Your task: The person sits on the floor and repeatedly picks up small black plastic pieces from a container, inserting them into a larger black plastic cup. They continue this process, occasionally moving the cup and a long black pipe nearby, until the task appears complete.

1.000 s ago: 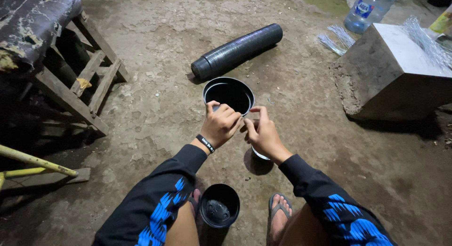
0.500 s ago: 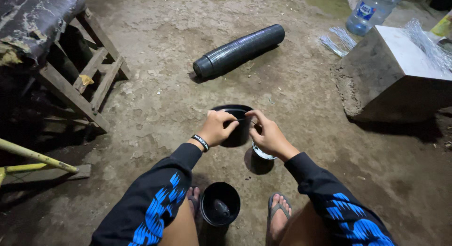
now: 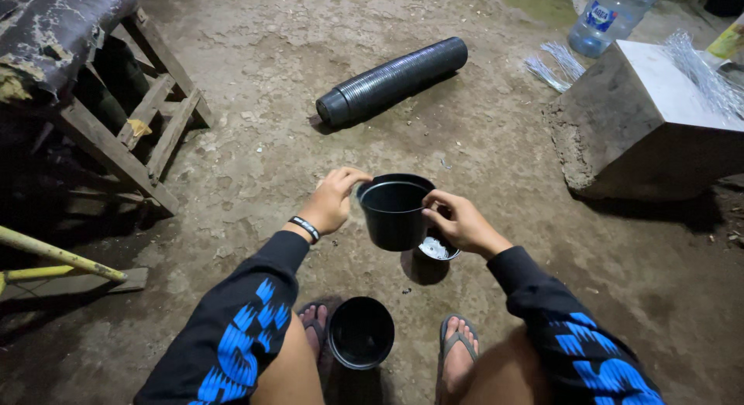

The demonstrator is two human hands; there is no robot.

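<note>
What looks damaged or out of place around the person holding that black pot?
The dark seat cover on the wooden bench at upper left is cracked and peeling. A long stack of black pots lies on its side on the dirt. The pot held between the left hand and right hand looks intact.

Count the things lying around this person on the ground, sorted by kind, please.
Loose black pots: 3 (held, between the feet, small one under the right hand)
Stack of pots: 1
Water bottle: 1
Stone block: 1
Wooden bench: 1
Total: 7
</note>
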